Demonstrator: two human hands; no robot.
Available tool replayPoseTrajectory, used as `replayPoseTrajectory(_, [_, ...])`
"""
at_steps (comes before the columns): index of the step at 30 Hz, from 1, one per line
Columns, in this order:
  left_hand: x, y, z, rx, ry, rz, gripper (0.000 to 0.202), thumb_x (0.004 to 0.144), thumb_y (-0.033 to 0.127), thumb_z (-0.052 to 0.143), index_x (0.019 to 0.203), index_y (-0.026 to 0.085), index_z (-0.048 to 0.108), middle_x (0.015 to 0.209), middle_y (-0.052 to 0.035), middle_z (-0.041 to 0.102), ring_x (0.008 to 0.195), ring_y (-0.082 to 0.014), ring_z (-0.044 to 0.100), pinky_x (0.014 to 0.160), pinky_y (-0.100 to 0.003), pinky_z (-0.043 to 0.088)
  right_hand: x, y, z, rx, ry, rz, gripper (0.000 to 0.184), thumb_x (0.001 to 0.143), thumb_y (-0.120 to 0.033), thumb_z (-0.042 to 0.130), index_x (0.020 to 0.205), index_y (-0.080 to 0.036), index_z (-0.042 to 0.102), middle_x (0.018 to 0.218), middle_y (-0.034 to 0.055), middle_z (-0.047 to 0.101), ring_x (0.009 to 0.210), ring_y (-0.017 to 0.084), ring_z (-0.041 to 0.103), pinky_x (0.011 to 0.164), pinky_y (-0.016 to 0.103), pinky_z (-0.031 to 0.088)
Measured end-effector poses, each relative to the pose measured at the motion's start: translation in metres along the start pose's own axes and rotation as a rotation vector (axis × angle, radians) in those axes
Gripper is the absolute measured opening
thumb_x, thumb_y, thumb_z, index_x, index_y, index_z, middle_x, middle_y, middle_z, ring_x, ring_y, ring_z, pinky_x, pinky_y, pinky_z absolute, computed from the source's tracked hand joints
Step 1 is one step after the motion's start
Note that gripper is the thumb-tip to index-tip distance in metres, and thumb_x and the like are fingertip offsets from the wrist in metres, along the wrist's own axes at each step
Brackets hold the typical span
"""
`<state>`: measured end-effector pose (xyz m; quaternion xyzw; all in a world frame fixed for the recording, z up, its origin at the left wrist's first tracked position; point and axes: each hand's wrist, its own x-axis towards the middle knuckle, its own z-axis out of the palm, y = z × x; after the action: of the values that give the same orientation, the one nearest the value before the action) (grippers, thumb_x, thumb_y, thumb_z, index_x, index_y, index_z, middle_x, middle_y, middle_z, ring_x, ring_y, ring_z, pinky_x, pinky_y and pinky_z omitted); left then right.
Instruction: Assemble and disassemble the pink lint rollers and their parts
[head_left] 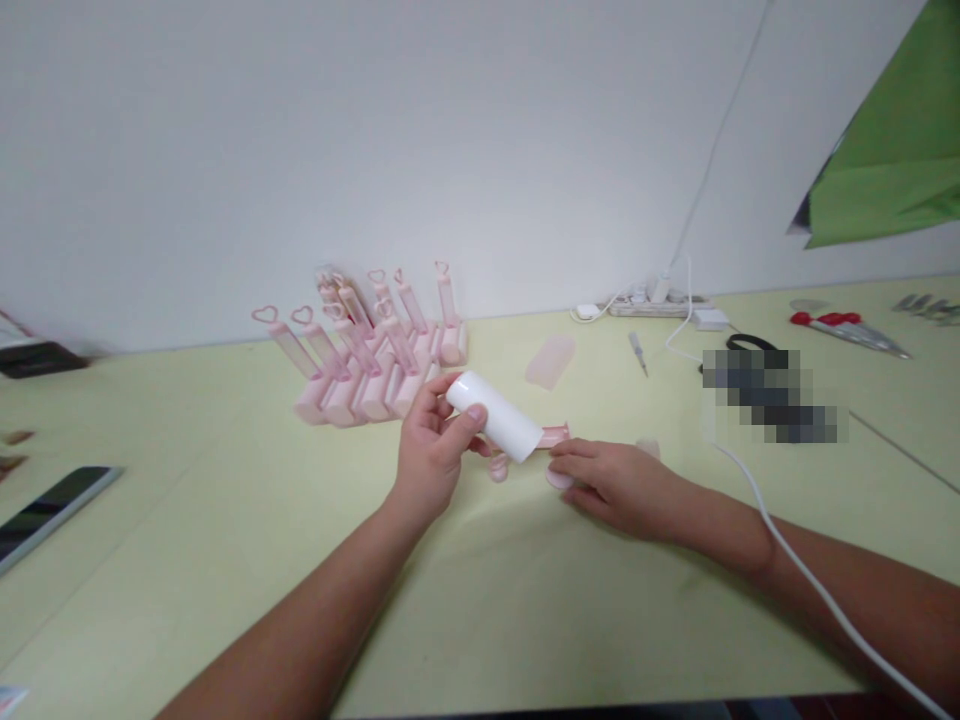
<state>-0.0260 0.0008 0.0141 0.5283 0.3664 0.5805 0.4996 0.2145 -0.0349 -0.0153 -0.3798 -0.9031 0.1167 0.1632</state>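
Note:
My left hand (439, 440) is closed around a white cylinder (496, 415), which it holds tilted above the table with the thumb on top. Over to the right, my right hand (611, 485) has its thumb and fingers about a small pale pink disc (559, 480), close to the cylinder's lower end. Behind that end, a pink piece (555, 436) is partly hidden by the cylinder and my right fingers. A small rounded pink part (499, 467) lies on the table just below the cylinder.
Several pink wands with heart-shaped tops (360, 350) stand in pale pink bases at the back left. Behind my hands are a translucent pink block (551, 361) and a screwdriver-like tool (638, 353). A white cable (780, 545) crosses my right forearm; red-handled scissors (847, 330) lie far right.

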Motion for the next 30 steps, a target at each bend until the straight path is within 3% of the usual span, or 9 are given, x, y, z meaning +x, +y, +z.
replayPoseTrajectory(6, [0.002, 0.001, 0.001, -0.048, 0.030, -0.056, 0.057, 0.073, 0.034, 0.077, 0.119, 0.019, 0.048, 0.088, 0.0011, 0.058, 0.062, -0.0109, 0.061, 0.046, -0.024, 0.058, 0.002, 0.004, 0.006, -0.018, 0.019, 0.003, 0.008, 0.087, -0.018, 0.058, 0.080, -0.018, 0.059, 0.086, 0.0069, 0.064, 0.077, 0.018, 0.060, 0.066, 0.029, 0.045])
replayPoseTrajectory(13, [0.000, 0.003, 0.005, -0.162, 0.025, -0.140, 0.053, 0.073, 0.029, 0.077, 0.115, 0.020, 0.045, 0.087, 0.0024, 0.057, 0.064, -0.0122, 0.063, 0.050, -0.027, 0.060, -0.002, -0.007, -0.007, 0.320, 0.537, -0.094, 0.010, 0.085, -0.014, 0.063, 0.081, -0.021, 0.056, 0.110, 0.0098, 0.067, 0.103, 0.020, 0.064, 0.084, 0.032, 0.051])
replayPoseTrajectory(16, [-0.006, 0.005, 0.011, -0.172, -0.019, -0.177, 0.060, 0.070, 0.026, 0.079, 0.119, 0.020, 0.045, 0.093, 0.0011, 0.057, 0.066, -0.0126, 0.065, 0.055, -0.029, 0.062, -0.002, -0.010, -0.009, 0.358, 0.652, -0.083, 0.013, 0.083, -0.011, 0.064, 0.079, -0.021, 0.057, 0.105, 0.0103, 0.067, 0.104, 0.021, 0.064, 0.080, 0.031, 0.052])
replayPoseTrajectory(21, [-0.016, 0.004, 0.017, -0.112, -0.113, -0.191, 0.054, 0.071, 0.028, 0.079, 0.114, 0.019, 0.048, 0.093, -0.0007, 0.057, 0.073, -0.0156, 0.067, 0.061, -0.031, 0.063, -0.003, -0.010, -0.007, 0.364, 0.722, -0.041, 0.012, 0.084, -0.012, 0.065, 0.079, -0.020, 0.058, 0.109, 0.0112, 0.065, 0.104, 0.021, 0.064, 0.080, 0.032, 0.052])
replayPoseTrajectory(30, [-0.017, -0.001, 0.017, -0.107, -0.138, -0.191, 0.051, 0.074, 0.027, 0.079, 0.114, 0.020, 0.048, 0.096, -0.0019, 0.058, 0.076, -0.0159, 0.068, 0.066, -0.033, 0.063, -0.005, -0.009, -0.008, 0.290, 0.739, -0.002, 0.008, 0.085, -0.015, 0.066, 0.085, -0.021, 0.061, 0.114, 0.0106, 0.068, 0.106, 0.021, 0.066, 0.089, 0.036, 0.052])
